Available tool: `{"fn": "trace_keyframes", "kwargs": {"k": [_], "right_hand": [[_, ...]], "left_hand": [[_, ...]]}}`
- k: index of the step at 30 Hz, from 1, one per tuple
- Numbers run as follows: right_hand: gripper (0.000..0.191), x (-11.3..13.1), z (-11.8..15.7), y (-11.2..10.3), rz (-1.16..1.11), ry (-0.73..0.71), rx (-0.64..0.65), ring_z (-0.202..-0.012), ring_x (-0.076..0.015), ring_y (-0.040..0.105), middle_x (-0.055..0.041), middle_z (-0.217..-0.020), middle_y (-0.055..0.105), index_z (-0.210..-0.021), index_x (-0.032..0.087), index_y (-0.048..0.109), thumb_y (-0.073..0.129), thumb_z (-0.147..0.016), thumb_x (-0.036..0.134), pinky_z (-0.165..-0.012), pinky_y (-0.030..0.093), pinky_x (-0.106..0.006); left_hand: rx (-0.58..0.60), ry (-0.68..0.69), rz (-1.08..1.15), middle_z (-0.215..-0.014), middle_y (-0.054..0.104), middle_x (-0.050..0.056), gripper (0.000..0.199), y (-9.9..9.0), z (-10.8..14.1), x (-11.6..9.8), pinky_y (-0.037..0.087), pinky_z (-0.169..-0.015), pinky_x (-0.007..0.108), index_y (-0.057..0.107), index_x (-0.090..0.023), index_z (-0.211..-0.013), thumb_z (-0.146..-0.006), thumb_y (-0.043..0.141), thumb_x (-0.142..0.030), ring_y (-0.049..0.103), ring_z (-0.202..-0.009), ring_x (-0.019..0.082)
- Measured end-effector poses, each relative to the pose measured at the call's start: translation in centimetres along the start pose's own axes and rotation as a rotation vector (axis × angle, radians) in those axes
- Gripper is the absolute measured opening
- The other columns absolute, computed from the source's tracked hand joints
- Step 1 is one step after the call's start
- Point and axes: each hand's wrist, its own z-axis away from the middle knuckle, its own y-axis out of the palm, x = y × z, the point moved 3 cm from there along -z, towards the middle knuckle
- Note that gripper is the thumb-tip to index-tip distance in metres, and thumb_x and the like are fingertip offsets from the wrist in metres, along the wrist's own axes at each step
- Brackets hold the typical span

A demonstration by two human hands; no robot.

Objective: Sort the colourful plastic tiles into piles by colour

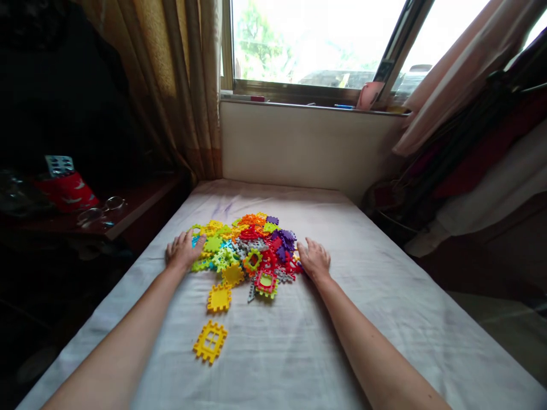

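A heap of colourful interlocking plastic tiles [256,245] lies on the white sheet, in yellow, green, orange, red, purple, grey and blue. My left hand [183,250] rests at the heap's left edge, thumb stretched toward the green and blue tiles, holding nothing that I can see. On the opposite side, my right hand [315,258] lies by the red and purple tiles with its fingers apart. Nearer to me are a yellow tile with a window cut-out [211,341] and a solid yellow tile [219,298]. A red-framed tile [265,281] sits at the heap's front.
The sheet-covered surface [384,319] reaches the wall under a window. On the left, a dark side table [141,208] holds glasses [102,210] and a red pouch [70,191]. Clothes [482,165] hang at right. A pink cup [368,95] stands on the sill.
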Motion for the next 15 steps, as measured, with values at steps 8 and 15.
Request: {"fn": "trace_keyframes", "kwargs": {"k": [8, 15], "right_hand": [[0.055, 7.9, -0.2, 3.0, -0.193, 0.010, 0.088, -0.130, -0.0324, 0.052, -0.0159, -0.142, 0.053, -0.133, 0.024, 0.060, 0.054, -0.088, 0.056, -0.105, 0.043, -0.055], [0.042, 13.5, 0.8, 1.4, -0.378, -0.308, 0.327, -0.114, -0.0227, 0.064, -0.0088, -0.128, 0.067, -0.129, 0.024, 0.064, 0.057, -0.091, 0.043, -0.100, 0.050, -0.040]], "left_hand": [[0.198, 0.134, 0.098, -0.121, 0.070, 0.014, 0.062, 5.8, 0.2, -4.2, 0.042, -0.107, 0.049, 0.064, -0.023, -0.120, -0.083, 0.044, -0.069, 0.060, -0.123, 0.030], [0.272, 0.307, 0.187, -0.131, 0.066, 0.009, 0.060, 2.1, 3.3, -6.5, 0.045, -0.108, 0.041, 0.063, -0.024, -0.128, -0.092, 0.037, -0.064, 0.059, -0.126, 0.024]]}}
